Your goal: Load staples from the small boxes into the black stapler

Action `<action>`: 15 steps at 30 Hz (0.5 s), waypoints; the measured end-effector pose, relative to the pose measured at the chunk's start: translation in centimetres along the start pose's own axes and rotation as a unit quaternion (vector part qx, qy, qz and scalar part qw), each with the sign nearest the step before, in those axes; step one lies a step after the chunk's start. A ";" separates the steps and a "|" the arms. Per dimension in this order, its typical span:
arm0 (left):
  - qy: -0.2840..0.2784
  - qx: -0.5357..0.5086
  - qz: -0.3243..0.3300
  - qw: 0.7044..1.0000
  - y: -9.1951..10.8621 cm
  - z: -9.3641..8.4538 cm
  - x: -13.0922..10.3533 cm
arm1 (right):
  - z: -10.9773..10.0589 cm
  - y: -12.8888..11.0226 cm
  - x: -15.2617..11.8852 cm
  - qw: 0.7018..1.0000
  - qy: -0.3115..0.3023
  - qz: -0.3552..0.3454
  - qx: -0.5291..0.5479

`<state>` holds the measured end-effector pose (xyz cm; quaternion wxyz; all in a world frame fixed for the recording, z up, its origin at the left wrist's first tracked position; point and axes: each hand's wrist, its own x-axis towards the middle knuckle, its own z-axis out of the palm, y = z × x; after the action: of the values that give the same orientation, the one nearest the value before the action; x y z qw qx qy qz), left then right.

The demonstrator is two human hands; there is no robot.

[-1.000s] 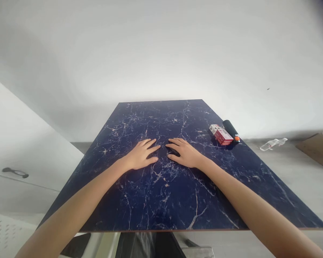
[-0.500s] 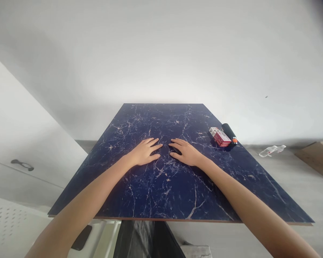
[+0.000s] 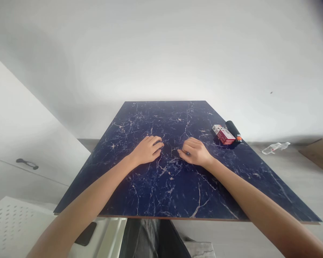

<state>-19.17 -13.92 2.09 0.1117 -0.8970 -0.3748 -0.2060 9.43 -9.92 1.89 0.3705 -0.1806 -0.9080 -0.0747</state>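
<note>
On the dark blue marbled tabletop (image 3: 169, 193), my left hand (image 3: 148, 149) rests left of the middle. Its fingers are bent downward with small gaps between them, and it holds nothing that I can see. Across a short gap, my right hand (image 3: 196, 152) is curled into a loose fist on the same surface. No object shows in it. Nearest to the right hand, near the table's right edge, lies a red and white box (image 3: 224, 135). A black cylinder with an orange part (image 3: 233, 129) lies against the box's far side.
A pale wall (image 3: 161, 50) stands behind the table. On the floor to the right are a clear plastic bottle (image 3: 275, 148) and a cardboard box (image 3: 319, 154). At lower left, a white perforated surface (image 3: 12, 222) and a dark phone-like slab (image 3: 86, 234) sit below table height.
My right hand has curled from spread fingers into a loose fist and shifted slightly right. The fingers of my left hand have bent inward. The view has shifted a little.
</note>
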 end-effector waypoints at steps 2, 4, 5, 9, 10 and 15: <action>0.094 0.019 0.042 0.994 0.7 -0.3 0.3 | -0.5 -0.6 -0.2 0.998 0.044 -0.041 -0.007; 0.174 0.032 0.066 0.982 1.6 -0.7 0.6 | -0.7 -1.1 -0.4 0.997 0.053 -0.062 0.000; 0.202 0.037 0.076 0.976 2.0 -1.0 0.8 | -0.8 -1.4 -0.5 0.996 0.050 -0.068 0.004; 0.244 0.031 0.114 0.962 3.5 -2.3 1.6 | -0.5 -1.7 -0.7 0.997 0.034 -0.074 0.012; 0.247 0.025 0.121 0.961 3.8 -2.7 1.9 | -0.4 -1.7 -0.6 0.997 0.030 -0.073 0.012; 0.266 -0.024 0.124 0.956 7.1 -7.4 2.5 | -0.8 -1.8 -0.2 0.997 0.034 -0.062 0.021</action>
<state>-14.60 -19.87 9.50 0.2104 -0.8513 -0.2125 -0.4310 9.41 -11.85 2.27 0.3992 -0.1132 -0.9059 -0.0847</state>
